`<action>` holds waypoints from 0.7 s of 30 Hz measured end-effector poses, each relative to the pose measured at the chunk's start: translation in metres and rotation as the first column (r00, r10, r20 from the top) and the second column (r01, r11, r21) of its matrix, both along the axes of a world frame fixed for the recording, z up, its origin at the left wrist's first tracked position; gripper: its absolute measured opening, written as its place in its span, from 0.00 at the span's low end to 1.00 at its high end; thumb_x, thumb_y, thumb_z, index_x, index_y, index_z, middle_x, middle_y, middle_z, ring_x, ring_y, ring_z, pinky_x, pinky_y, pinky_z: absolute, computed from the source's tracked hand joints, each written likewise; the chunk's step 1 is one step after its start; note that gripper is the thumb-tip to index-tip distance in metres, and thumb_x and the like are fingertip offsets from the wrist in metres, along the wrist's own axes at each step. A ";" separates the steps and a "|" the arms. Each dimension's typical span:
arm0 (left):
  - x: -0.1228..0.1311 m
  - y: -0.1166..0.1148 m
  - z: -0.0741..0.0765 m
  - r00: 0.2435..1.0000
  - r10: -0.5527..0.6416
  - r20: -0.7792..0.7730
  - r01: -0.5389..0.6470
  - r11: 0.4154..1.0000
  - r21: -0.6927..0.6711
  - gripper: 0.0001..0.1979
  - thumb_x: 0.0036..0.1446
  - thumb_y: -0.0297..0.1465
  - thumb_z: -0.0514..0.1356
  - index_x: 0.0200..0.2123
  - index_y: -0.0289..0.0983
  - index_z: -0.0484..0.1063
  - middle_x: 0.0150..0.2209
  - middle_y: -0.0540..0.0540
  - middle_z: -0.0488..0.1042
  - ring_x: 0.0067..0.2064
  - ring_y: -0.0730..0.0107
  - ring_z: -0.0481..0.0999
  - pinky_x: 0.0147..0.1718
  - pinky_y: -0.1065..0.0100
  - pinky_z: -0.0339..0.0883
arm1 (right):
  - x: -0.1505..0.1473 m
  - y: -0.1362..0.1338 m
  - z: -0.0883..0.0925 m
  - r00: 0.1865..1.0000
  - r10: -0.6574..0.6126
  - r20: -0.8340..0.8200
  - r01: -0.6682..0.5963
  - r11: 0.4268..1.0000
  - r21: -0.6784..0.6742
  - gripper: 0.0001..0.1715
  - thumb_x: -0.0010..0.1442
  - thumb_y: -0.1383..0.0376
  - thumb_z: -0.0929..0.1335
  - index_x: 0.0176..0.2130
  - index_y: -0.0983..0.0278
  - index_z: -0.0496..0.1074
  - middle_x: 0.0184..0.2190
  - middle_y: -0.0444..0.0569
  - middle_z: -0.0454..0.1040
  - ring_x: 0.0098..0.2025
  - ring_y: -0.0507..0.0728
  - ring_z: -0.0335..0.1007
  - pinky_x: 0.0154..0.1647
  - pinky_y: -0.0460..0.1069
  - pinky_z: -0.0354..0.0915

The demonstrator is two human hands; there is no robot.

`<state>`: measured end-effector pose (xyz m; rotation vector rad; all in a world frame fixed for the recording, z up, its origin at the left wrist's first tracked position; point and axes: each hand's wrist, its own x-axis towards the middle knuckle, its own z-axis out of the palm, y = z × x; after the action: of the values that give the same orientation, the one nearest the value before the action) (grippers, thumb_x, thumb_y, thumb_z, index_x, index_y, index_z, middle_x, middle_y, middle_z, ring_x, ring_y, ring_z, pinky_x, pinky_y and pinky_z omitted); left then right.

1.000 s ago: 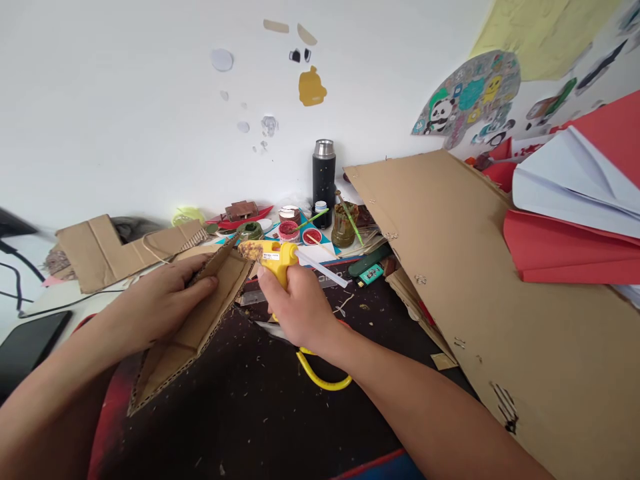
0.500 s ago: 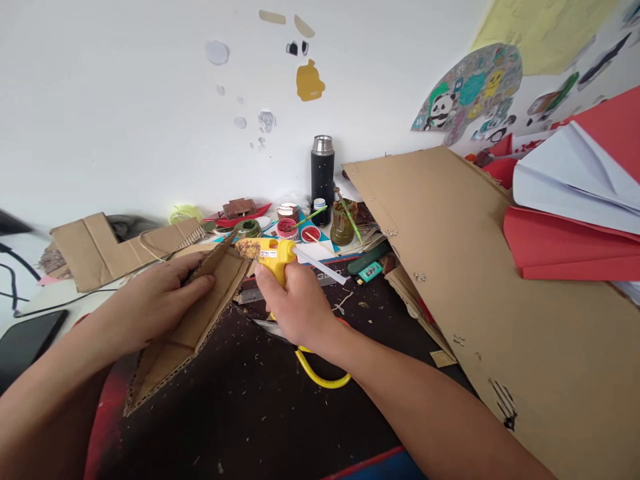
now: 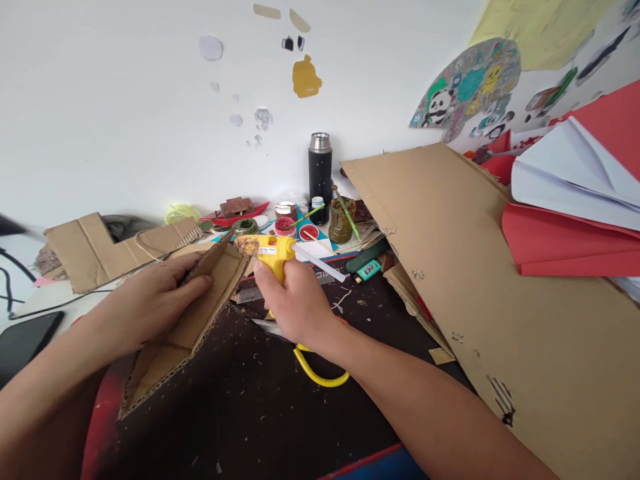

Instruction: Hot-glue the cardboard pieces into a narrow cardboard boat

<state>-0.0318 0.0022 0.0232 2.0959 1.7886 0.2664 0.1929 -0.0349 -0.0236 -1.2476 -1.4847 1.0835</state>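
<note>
My left hand grips a folded piece of corrugated cardboard, thumb on its inner face and fingers behind it. The piece stands tilted, its cut edge facing right. Wrapped around the handle of a yellow hot glue gun is my right hand. A clear glue stick juts from the gun's back end. The brown-stained nozzle points left, at the upper end of the cardboard; whether it touches cannot be made out. Below my right hand lie scissors with yellow handles, partly hidden by the hand.
A large cardboard sheet leans along the right, with red and white paper on it. Paint pots, a brush jar and a black flask stand at the back. A phone lies left on the table.
The whole view has shifted slightly. Both hands keep their holds, and the glue gun stays at the cardboard's upper end with almost no visible movement.
</note>
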 end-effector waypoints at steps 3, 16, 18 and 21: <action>0.000 -0.001 0.001 1.000 -0.001 -0.003 0.001 1.000 -0.007 0.36 0.57 0.57 0.51 0.57 0.41 0.77 0.53 0.42 0.83 0.56 0.40 0.79 0.56 0.51 0.69 | 0.000 0.001 -0.001 1.000 -0.004 -0.016 0.005 1.000 0.005 0.26 0.71 0.46 0.63 0.28 0.59 0.63 0.20 0.43 0.69 0.24 0.53 0.67 0.25 0.47 0.58; -0.003 0.000 -0.001 1.000 -0.012 0.006 0.012 1.000 -0.003 0.37 0.58 0.57 0.52 0.59 0.41 0.77 0.52 0.44 0.84 0.56 0.40 0.80 0.55 0.51 0.72 | 0.002 0.003 -0.002 0.999 -0.014 -0.041 0.015 1.000 0.018 0.25 0.71 0.45 0.62 0.29 0.59 0.63 0.21 0.43 0.70 0.25 0.54 0.69 0.26 0.48 0.61; -0.004 0.000 -0.001 1.000 -0.018 0.010 0.018 1.000 -0.001 0.36 0.59 0.57 0.52 0.60 0.42 0.77 0.54 0.44 0.84 0.57 0.41 0.79 0.57 0.51 0.71 | 0.002 0.003 -0.001 0.999 -0.020 -0.037 0.021 1.000 0.016 0.25 0.71 0.45 0.62 0.29 0.59 0.63 0.21 0.43 0.70 0.25 0.54 0.69 0.27 0.48 0.61; -0.005 0.000 -0.002 1.000 -0.008 0.013 0.008 1.000 0.005 0.37 0.59 0.57 0.53 0.62 0.43 0.76 0.57 0.44 0.82 0.58 0.41 0.79 0.60 0.49 0.69 | 0.003 0.002 0.000 0.999 -0.027 -0.026 0.028 1.000 0.009 0.26 0.71 0.45 0.62 0.29 0.58 0.63 0.22 0.43 0.70 0.26 0.54 0.69 0.27 0.48 0.62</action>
<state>-0.0373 0.0026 0.0213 2.0997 1.7735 0.2819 0.1958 -0.0325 -0.0232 -1.2397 -1.4474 1.0700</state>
